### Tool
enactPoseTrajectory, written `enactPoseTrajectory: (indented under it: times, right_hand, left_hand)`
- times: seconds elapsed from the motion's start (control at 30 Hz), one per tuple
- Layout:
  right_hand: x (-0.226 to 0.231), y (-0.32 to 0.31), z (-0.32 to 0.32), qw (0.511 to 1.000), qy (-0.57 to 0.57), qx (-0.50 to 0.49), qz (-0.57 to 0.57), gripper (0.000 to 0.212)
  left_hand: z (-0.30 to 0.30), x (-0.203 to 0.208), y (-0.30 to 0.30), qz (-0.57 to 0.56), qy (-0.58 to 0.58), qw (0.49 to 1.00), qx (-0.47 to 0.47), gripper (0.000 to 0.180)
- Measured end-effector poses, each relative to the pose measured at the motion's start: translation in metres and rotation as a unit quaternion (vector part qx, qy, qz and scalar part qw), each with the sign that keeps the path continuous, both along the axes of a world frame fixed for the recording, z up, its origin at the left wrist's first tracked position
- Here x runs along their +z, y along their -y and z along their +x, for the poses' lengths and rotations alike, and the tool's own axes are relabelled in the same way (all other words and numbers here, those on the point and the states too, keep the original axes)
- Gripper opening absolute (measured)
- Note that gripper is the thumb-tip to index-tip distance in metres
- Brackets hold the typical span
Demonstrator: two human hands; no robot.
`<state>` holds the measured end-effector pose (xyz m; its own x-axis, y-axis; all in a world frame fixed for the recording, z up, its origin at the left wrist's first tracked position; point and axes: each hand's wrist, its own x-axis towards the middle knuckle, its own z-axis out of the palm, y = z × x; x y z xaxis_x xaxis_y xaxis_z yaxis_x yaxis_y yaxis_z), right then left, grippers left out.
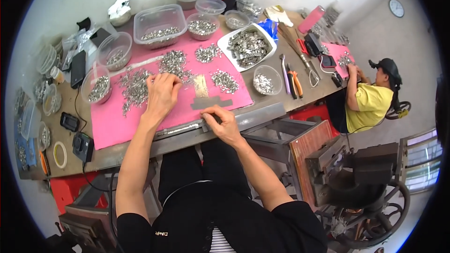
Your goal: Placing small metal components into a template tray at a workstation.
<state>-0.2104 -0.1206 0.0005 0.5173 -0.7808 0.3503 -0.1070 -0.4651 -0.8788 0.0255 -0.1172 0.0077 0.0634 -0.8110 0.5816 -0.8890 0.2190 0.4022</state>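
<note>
My left hand (163, 93) reaches over the pink mat (108, 129), its fingers bent down into the loose pile of small shiny metal pieces (136, 86). The hand hides its own fingertips, so what they pinch does not show. By the mat's front edge, my right hand (224, 125) is closed with thumb and forefinger near each other; anything between them is too small to make out. Just beyond it lie a flat grey piece (211, 103) and a beige patch (201, 85). Separate heaps of metal pieces (225, 81) lie farther right.
Clear plastic tubs (159, 21) and a white tray of metal parts (248, 47) line the mat's far side. Orange-handled pliers (296, 84) lie right of a small bowl (267, 79). A co-worker in yellow (372, 105) sits at the right, beyond a machine with a handwheel (375, 215).
</note>
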Motion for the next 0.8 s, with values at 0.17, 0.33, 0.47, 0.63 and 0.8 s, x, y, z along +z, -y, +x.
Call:
enactPoseTrajectory:
  times: [0.17, 0.33, 0.47, 0.63, 0.8]
  right_hand:
    - [-0.001, -0.002, 0.003, 1.0, -0.005, 0.007, -0.003, 0.008]
    - [-0.002, -0.004, 0.002, 0.999, 0.013, 0.004, 0.045, 0.007]
    - [0.002, 0.002, -0.003, 0.999, 0.002, -0.003, 0.051, 0.007]
    - [-0.002, 0.005, -0.001, 1.0, -0.009, 0.003, 0.018, 0.008]
    - [-0.003, 0.001, -0.001, 1.0, -0.012, 0.002, 0.017, 0.009]
  left_hand:
    - [0.004, -0.005, 0.007, 0.025, -0.017, 0.999, 0.027, 0.01]
    - [0.009, -0.007, 0.008, 0.022, -0.01, 1.0, 0.003, 0.008]
    - [0.005, 0.007, -0.01, 0.092, -0.062, 0.994, -0.01, 0.009]
    - [0.008, -0.003, -0.035, 0.112, -0.075, 0.991, 0.018, 0.009]
    - [0.004, 0.001, -0.033, 0.114, -0.077, 0.99, 0.025, 0.012]
